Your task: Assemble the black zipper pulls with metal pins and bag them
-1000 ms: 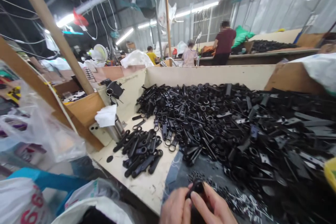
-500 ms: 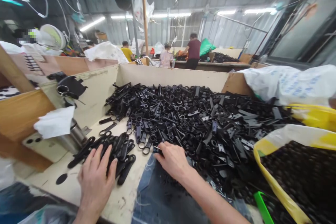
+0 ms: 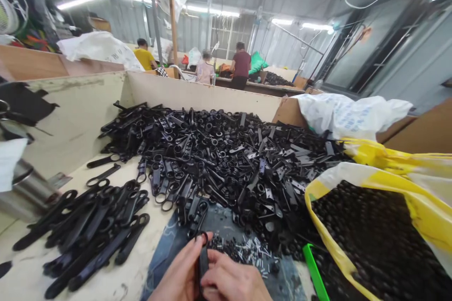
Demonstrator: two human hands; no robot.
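A long black part with a ring at its top end stands almost upright between my hands. My left hand is closed round it from the left side. From the right, the fingers of my right hand are pinched together against its lower half; whether they also hold something small is hidden. Under both hands lies a dark blue cloth, with small silver pins and tiny black pieces scattered on it. A smaller heap of similar black ring-ended parts lies left of my hands.
Ahead spreads a large pile of black parts, walled by cream boards. At right stand a yellow-and-white sack of small dark pieces and a green edge piece. A metal cylinder is at left. Several people work farther back.
My left hand has left the smaller heap and my right hand the large pile's near edge. They now meet over the cloth around one black part. The view has swung right.
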